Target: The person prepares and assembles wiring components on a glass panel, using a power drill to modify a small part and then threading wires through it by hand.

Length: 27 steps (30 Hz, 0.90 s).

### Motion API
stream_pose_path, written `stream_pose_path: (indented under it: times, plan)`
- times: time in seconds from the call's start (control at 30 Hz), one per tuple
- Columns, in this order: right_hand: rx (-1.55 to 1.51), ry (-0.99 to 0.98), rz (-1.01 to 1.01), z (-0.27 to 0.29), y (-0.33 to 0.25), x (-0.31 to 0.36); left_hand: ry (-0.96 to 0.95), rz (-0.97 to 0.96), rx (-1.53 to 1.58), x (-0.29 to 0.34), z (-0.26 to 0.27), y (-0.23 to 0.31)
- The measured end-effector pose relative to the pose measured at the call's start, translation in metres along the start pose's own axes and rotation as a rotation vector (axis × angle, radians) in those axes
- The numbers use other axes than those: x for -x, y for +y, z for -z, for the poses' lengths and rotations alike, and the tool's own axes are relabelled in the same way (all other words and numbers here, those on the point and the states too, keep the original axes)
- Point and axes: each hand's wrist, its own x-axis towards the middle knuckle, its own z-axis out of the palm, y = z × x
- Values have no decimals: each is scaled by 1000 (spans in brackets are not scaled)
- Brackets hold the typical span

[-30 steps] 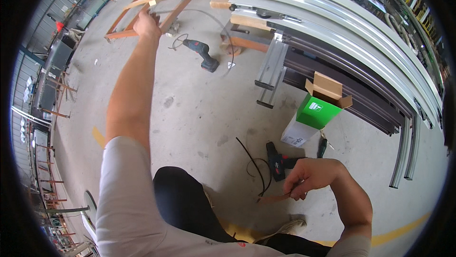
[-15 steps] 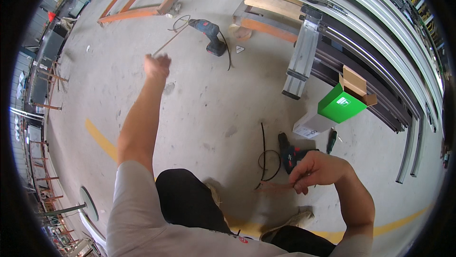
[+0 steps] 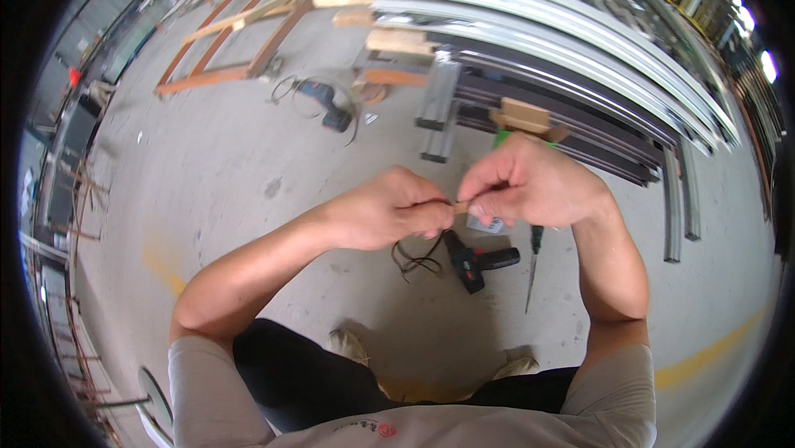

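Observation:
My left hand [image 3: 385, 209] and my right hand [image 3: 542, 187] meet in front of me, thumbs and fingers pinched. Between their fingertips shows a short piece of a thin tan strip [image 3: 461, 209]; the fingers cover its ends, and its exact kind is unclear. Below the hands, a dark cordless drill [image 3: 470, 264] lies on the floor with a thin black cord [image 3: 414, 262] beside it. A screwdriver [image 3: 535, 251] lies to the drill's right. Behind my right hand stands an open cardboard and green box [image 3: 523, 114], mostly hidden.
A second cordless drill [image 3: 319, 93] lies on the floor farther left, near a reddish-brown frame [image 3: 207, 81]. Long metal profiles [image 3: 563, 75] are stacked at the right back, some over wooden beams [image 3: 397, 40]. A yellow line [image 3: 704, 355] crosses the floor.
My left hand has come back from far out at the left to meet my right hand, which has risen from above the near drill. The view has tilted up.

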Motion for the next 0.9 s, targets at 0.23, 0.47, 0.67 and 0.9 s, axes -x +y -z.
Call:
stream_pose_path:
  times: [0.23,0.47,0.67,0.9]
  plan:
    - [-714,367,542,34,5,57,251,-314,387,-47,-39,53]
    - [-969,486,684,28,8,82,302,-523,378,-92,-73,70]
    - [-779,673,705,26,8,88,362,-458,252,-101,-81,74]
    - [-361,881,571,16,-3,84,685,-633,173,-99,-62,100]
